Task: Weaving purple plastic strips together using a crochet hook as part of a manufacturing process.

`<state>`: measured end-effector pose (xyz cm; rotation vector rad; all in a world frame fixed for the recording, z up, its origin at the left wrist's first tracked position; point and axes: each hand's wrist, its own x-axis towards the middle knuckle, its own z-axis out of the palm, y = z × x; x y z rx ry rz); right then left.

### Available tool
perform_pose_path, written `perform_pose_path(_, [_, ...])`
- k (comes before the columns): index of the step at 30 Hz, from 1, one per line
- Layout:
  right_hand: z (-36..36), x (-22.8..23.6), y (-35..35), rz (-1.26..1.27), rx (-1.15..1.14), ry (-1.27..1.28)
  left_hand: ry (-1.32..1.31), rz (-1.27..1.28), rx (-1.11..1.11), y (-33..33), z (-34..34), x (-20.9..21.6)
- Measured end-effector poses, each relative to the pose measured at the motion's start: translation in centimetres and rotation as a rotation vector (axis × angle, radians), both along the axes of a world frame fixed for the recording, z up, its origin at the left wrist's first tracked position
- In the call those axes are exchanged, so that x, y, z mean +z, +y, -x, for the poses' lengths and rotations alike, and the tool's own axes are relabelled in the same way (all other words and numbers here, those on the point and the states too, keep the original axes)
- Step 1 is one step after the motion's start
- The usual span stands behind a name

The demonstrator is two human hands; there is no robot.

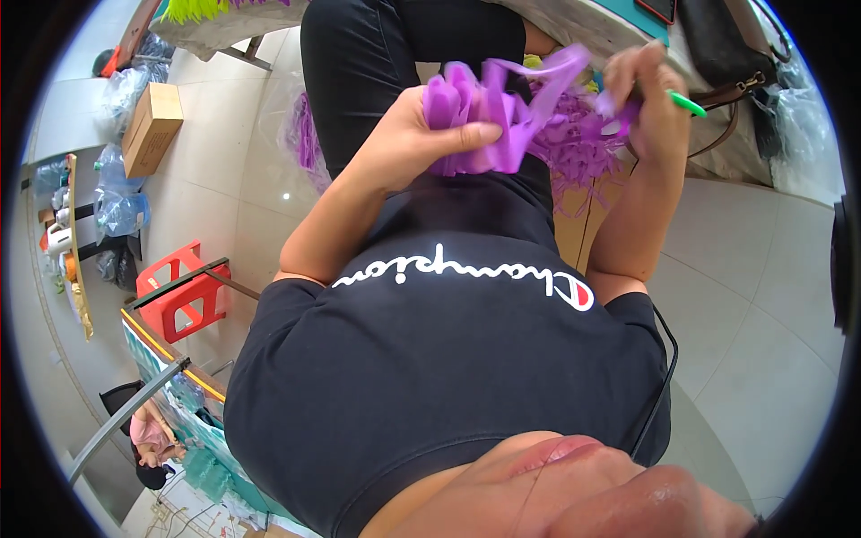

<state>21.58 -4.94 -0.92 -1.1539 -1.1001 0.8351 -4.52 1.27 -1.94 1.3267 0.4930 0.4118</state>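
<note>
My left hand (404,139) is closed round several soft, translucent purple plastic pieces (456,103), its thumb pressing across their front. A looped purple strip (563,76) stretches from these pieces toward my right hand (657,103), blurred by motion. Out of my right fist sticks the bright green end of a slim, pen-like tool (687,104); its working tip is hidden. Purple strip also shows at the right fingers, but I cannot tell whether they grip it. Below and between the hands lies a heap of thin purple trimmings (578,148).
A cloth-covered table (583,31) with a black bag (726,49) stands at the far right. More purple pieces (305,134) lie in clear plastic beside my leg. At left are a cardboard box (152,130) and a red stool (184,291). Another person (154,439) sits further off.
</note>
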Motion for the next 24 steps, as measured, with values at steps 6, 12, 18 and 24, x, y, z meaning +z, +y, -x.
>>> perform_pose_path(6, [5.6,-0.7,-2.0,-0.185,0.182,-0.049,-0.239,0.154,0.379,-1.1,-2.1,0.2])
perform_pose_path(12, [7.5,-1.5,-2.3,-0.423,0.092,-0.523,-0.244,0.052,0.439,-1.3,-2.7,0.1])
perform_pose_path(18, [8.0,-1.6,-2.1,-0.451,0.032,-0.628,-0.243,0.046,0.465,-1.3,-2.7,-0.3])
perform_pose_path(24, [8.2,-1.3,-2.4,-0.383,0.008,-0.694,-0.212,0.005,0.49,-1.2,-2.8,-0.4])
